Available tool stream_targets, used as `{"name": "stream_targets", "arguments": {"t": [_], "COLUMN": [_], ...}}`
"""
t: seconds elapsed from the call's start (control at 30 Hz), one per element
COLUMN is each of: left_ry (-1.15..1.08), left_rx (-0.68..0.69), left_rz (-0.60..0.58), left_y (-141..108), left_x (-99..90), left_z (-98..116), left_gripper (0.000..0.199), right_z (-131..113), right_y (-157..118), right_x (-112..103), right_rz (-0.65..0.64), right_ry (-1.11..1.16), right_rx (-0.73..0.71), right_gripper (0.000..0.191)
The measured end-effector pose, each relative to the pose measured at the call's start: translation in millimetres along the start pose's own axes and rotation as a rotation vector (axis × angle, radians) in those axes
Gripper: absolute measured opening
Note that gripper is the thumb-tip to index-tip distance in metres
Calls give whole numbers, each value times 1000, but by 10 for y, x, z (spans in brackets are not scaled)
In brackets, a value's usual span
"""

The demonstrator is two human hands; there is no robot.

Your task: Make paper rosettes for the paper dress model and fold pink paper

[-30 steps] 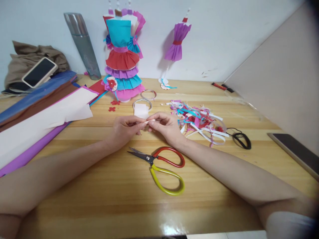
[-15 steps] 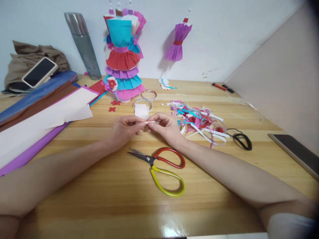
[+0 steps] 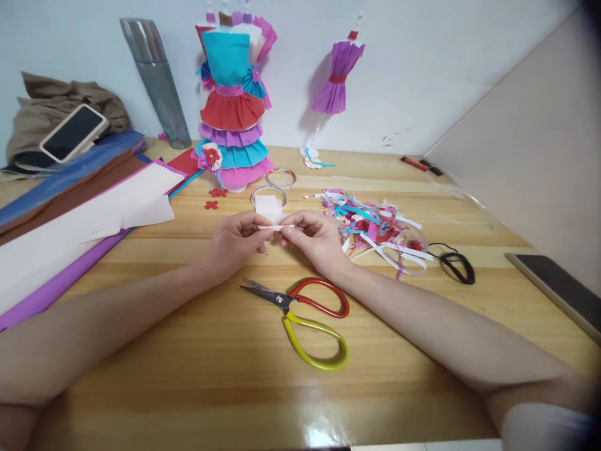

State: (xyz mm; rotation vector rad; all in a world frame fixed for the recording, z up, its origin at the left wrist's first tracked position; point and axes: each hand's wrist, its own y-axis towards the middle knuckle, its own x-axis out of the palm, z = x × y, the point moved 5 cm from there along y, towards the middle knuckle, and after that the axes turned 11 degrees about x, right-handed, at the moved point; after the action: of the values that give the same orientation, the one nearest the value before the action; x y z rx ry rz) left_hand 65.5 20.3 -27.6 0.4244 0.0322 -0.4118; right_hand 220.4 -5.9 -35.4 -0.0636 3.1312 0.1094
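My left hand and my right hand meet near the middle of the table, fingertips pinched on the near edge of a white paper strip. A narrow fold runs between the thumbs, while the rest of the strip stretches away from me. Its far end overlaps a roll of tape. Just in front of my hands lie scissors, blades slightly apart, with one red and one yellow handle. My fingers hide part of the folded edge.
Paper scraps are heaped right of my hands, beside a black cord loop. Coloured paper sheets lie at left. Behind stand a paper dress, a smaller purple dress and a bottle. A dark flat device lies at right.
Both hands have shifted very slightly away from me, still pinching the paper strip. The folded edge between the fingers shows a little more. Scissors and scraps lie as before.
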Motion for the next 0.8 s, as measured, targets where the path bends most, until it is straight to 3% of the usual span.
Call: {"name": "stream_targets", "arguments": {"t": [0.33,0.8], "left_ry": [-13,-27], "left_rx": [-69,-55], "left_rz": [55,105], "left_y": [29,31], "left_x": [-46,-71], "left_z": [-86,-87], "left_gripper": [22,23], "right_z": [12,18], "right_y": [11,0], "right_x": [-45,-102], "right_rz": [51,151], "right_ry": [31,13], "right_rx": [26,8], "right_gripper": [34,23]}}
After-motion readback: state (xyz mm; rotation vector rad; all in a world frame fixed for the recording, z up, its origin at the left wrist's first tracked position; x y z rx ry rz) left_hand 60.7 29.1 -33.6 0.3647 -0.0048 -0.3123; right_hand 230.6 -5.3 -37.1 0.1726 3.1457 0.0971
